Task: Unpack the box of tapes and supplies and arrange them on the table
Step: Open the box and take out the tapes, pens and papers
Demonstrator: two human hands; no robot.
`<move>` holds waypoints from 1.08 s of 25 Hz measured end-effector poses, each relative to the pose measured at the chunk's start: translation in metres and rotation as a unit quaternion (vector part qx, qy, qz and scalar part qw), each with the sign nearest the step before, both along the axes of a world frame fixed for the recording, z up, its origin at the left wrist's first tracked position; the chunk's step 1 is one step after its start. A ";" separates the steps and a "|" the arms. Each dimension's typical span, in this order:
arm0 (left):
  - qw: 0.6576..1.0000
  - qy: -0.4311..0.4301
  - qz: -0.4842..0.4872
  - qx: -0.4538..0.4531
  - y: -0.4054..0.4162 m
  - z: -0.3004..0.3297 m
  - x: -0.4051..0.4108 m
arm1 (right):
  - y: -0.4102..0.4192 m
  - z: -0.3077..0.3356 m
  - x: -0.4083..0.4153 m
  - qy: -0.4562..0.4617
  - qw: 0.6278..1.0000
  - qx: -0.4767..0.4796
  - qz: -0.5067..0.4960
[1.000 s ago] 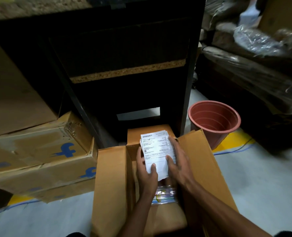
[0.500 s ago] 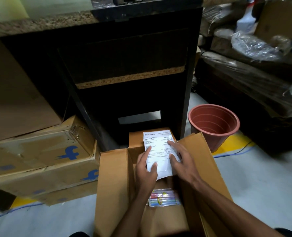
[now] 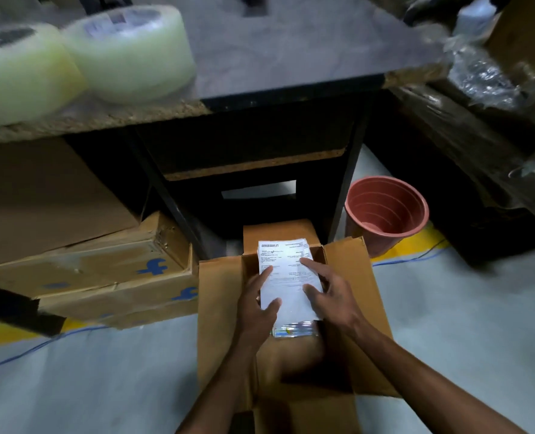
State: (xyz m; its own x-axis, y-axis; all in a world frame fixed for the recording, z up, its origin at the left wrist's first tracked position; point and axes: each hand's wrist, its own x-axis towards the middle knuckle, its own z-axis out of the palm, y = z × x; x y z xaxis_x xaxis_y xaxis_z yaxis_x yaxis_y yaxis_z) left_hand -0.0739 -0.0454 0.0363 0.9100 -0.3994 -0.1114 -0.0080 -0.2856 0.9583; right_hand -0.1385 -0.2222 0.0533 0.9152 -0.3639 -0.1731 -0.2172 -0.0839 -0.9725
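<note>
An open cardboard box [image 3: 219, 308] stands on the floor in front of the dark table [image 3: 291, 51]. Above the box, my left hand [image 3: 255, 303] and my right hand [image 3: 332, 292] both hold a folded white printed invoice [image 3: 286, 277] by its side edges. Just under the paper, a clear pack of coloured pens [image 3: 294, 329] shows inside the box. Two large rolls of clear tape [image 3: 128, 51] lie blurred on the table's left part.
Stacked cardboard boxes with blue logos [image 3: 97, 277] sit on the floor at the left, under the table. A terracotta plastic pot [image 3: 385, 214] stands right of the table leg. Plastic-wrapped goods [image 3: 485, 76] fill the right side. A blue cable [image 3: 40, 346] runs over the grey floor.
The view has tilted up, bringing the tabletop and tape rolls into sight. Both hands still hold the invoice over the box, nearly unchanged.
</note>
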 end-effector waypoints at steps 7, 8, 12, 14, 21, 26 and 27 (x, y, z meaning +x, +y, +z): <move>0.992 0.099 0.077 0.008 0.027 0.151 -0.034 | 0.044 0.150 -0.033 0.039 0.999 0.012 0.005; 0.992 0.101 0.079 0.010 0.033 0.177 -0.039 | 0.049 0.177 -0.037 0.045 0.999 0.011 0.005; 0.997 0.041 0.053 0.048 0.051 0.286 -0.058 | 0.053 0.284 -0.057 0.038 0.998 -0.027 0.032; 0.996 0.042 0.054 0.061 0.053 0.336 -0.068 | 0.051 0.328 -0.068 0.042 0.997 -0.029 0.050; 0.999 0.003 0.051 0.014 0.031 0.464 -0.053 | 0.020 0.444 -0.043 0.009 0.995 -0.084 0.052; 0.997 -0.064 0.047 0.025 0.005 0.495 -0.005 | -0.004 0.468 0.001 -0.013 0.997 -0.067 0.040; 0.996 -0.071 0.037 0.032 -0.001 0.497 0.008 | -0.008 0.472 0.011 -0.012 0.997 -0.064 0.034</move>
State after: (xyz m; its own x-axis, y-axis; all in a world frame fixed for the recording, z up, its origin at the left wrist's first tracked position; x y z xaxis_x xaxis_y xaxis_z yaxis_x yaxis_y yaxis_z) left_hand -0.0663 -0.0459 0.5331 0.9451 -0.3267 -0.0029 -0.1185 -0.3510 0.9288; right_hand -0.1274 -0.2306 0.5253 0.9421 -0.3177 -0.1068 -0.1831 -0.2208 -0.9580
